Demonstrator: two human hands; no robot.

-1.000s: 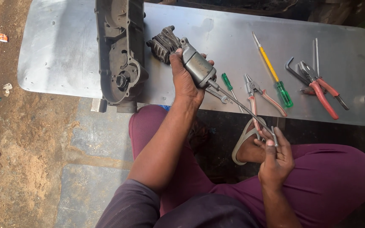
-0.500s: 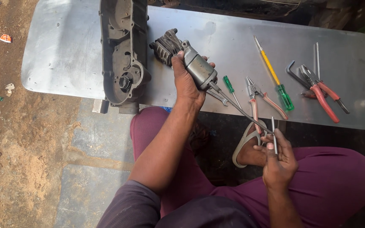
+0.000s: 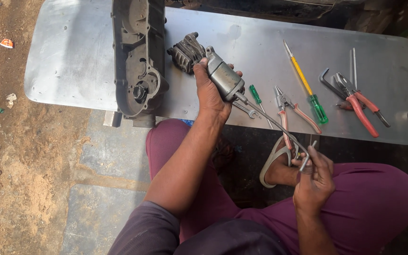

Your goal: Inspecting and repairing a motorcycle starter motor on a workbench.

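The left hand point(image 3: 211, 92) grips a small gray motor point(image 3: 224, 78) over the near edge of the metal sheet point(image 3: 72, 61). The right hand point(image 3: 313, 182) pinches the end of its thin cable point(image 3: 270, 118) above the lap. The motor looks heavy and hard, so its round body is the best spot to hold; the cable bends. A dark engine cover point(image 3: 138, 56) sits near the left end, with pliers point(image 3: 289, 111) and screwdrivers point(image 3: 305, 82) toward the right.
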